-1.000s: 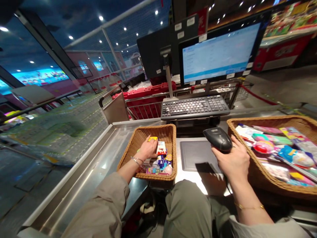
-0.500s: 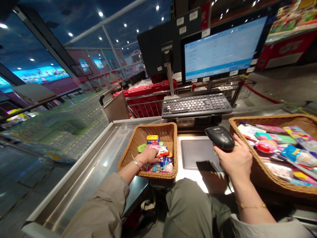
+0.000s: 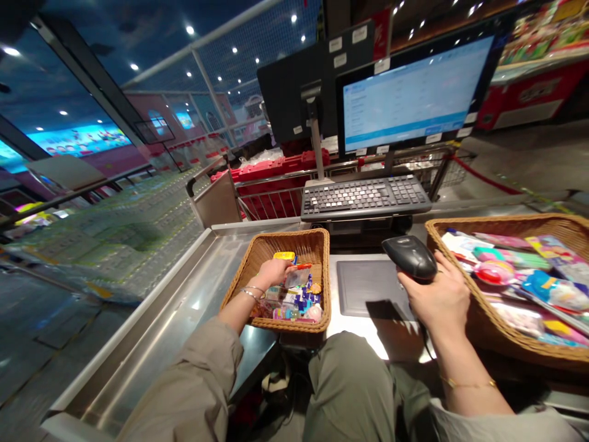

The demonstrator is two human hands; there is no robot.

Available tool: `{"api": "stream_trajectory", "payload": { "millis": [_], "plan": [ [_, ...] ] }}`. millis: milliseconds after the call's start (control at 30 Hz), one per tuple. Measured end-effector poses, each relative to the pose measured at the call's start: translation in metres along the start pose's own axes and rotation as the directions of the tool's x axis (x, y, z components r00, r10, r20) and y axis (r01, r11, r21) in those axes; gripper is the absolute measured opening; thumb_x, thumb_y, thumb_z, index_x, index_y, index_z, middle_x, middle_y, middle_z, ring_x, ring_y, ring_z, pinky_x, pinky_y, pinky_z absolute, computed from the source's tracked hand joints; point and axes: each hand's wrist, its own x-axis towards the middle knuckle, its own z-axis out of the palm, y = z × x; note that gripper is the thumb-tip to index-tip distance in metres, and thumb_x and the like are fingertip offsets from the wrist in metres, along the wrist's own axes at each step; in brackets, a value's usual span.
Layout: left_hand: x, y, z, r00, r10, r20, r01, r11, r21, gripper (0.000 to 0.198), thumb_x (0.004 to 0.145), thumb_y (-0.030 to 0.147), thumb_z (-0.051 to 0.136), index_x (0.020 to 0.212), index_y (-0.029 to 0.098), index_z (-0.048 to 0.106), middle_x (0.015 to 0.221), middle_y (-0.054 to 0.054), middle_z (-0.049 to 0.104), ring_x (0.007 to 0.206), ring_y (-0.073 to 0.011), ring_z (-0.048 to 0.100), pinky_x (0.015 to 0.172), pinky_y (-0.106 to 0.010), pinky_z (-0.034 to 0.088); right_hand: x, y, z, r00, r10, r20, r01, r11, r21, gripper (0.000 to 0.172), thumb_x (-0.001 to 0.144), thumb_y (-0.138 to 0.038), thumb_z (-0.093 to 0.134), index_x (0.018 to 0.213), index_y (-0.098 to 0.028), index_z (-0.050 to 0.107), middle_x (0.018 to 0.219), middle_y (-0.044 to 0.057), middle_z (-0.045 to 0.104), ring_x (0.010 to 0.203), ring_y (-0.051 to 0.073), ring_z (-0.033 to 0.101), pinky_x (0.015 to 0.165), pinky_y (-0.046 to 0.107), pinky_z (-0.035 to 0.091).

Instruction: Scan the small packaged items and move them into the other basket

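My left hand (image 3: 275, 272) is inside the left wicker basket (image 3: 326, 288), fingers pinched on the edge of a small see-through packet (image 3: 298, 277) with a red-orange top. Below and around it lie small colourful packets, a yellow item (image 3: 284, 255) and a pale pink piece (image 3: 313, 314). My right hand (image 3: 437, 298) is wrapped round a black barcode scanner (image 3: 411, 256), its head pointing left over the dark grey pad (image 3: 368, 287) on the counter. The scanner's trigger side is hidden by my fingers.
A second wicker basket (image 3: 488, 310) full of colourful packaged goods stands at the right. Behind the pad are a black keyboard (image 3: 365, 195) and a lit monitor (image 3: 414, 92). The metal counter (image 3: 184, 294) has a raised edge at left. A cart (image 3: 271, 196) stands beyond.
My left hand has moved slightly up and away in the basket and a see-through packet now shows at its fingers. The right hand and scanner have stayed almost still.
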Motion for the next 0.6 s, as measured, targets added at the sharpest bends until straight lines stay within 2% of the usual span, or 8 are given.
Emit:
{"api": "stream_trajectory", "payload": {
  "millis": [100,200,267,333,433,533,600],
  "plan": [
    [0.004,0.0,0.003,0.998,-0.065,-0.008,0.065,0.998,-0.022,0.045,0.104,0.051,0.037,0.117,0.029,0.074,0.113,-0.01,0.079,0.108,-0.0263,0.074,0.086,-0.033,0.054,0.0,0.001,0.0,1.0,0.009,0.003,-0.009,1.0,-0.005,0.025,0.07,-0.044,0.069,0.077,-0.021,0.069,0.121,0.017,0.071,0.13,0.037,0.058,0.114,0.058,0.042],
    [0.005,0.002,0.011,0.993,-0.114,-0.025,0.114,0.993,-0.015,0.047,0.1,0.055,0.047,0.13,0.025,0.066,0.119,-0.013,0.077,0.115,-0.0287,0.071,0.099,-0.04,0.051,0.001,0.001,-0.001,1.0,0.01,0.009,-0.01,1.0,-0.004,0.025,0.07,-0.044,0.068,0.078,-0.021,0.069,0.12,0.017,0.071,0.131,0.038,0.058,0.114,0.059,0.042],
    [0.004,0.005,0.018,0.99,-0.136,-0.043,0.136,0.991,0.0,0.059,0.094,0.06,0.058,0.139,0.021,0.056,0.131,-0.017,0.071,0.124,-0.0311,0.066,0.111,-0.049,0.042,0.002,0.001,-0.001,1.0,-0.002,0.007,0.002,1.0,-0.002,0.025,0.07,-0.044,0.068,0.078,-0.021,0.069,0.116,0.017,0.073,0.133,0.038,0.057,0.114,0.059,0.042],
    [0.002,0.007,0.023,0.984,-0.17,-0.054,0.171,0.985,0.019,0.067,0.09,0.063,0.062,0.14,0.018,0.053,0.138,-0.02,0.067,0.127,-0.0329,0.064,0.118,-0.057,0.032,0.002,0.0,-0.002,1.0,-0.012,0.003,0.012,1.0,-0.003,0.024,0.07,-0.043,0.067,0.078,-0.021,0.069,0.114,0.017,0.073,0.133,0.038,0.057,0.115,0.058,0.042],
    [-0.002,0.01,0.029,0.968,-0.243,-0.06,0.246,0.968,0.055,0.066,0.092,0.065,0.059,0.131,0.012,0.059,0.128,-0.025,0.07,0.117,-0.0344,0.07,0.12,-0.061,0.023,0.002,0.0,-0.002,1.0,-0.016,0.003,0.016,1.0,-0.007,0.024,0.072,-0.043,0.068,0.078,-0.02,0.069,0.115,0.018,0.073,0.132,0.038,0.058,0.115,0.059,0.042],
    [-0.003,0.015,0.031,0.957,-0.287,-0.045,0.29,0.954,0.079,0.069,0.092,0.068,0.056,0.127,0.009,0.062,0.113,-0.026,0.075,0.11,-0.0358,0.072,0.116,-0.061,0.029,0.002,0.001,-0.002,1.0,-0.029,0.003,0.029,1.0,-0.012,0.024,0.072,-0.041,0.068,0.081,-0.019,0.07,0.117,0.019,0.072,0.132,0.039,0.057,0.114,0.059,0.042],
    [0.001,0.019,0.031,0.953,-0.302,-0.022,0.303,0.949,0.083,0.076,0.09,0.072,0.054,0.13,0.008,0.061,0.113,-0.028,0.075,0.112,-0.0384,0.071,0.111,-0.064,0.033,0.001,0.002,-0.001,0.999,-0.038,-0.001,0.038,0.999,-0.015,0.025,0.073,-0.041,0.069,0.082,-0.019,0.07,0.118,0.019,0.072,0.133,0.039,0.057,0.115,0.058,0.042]
  ]
}}
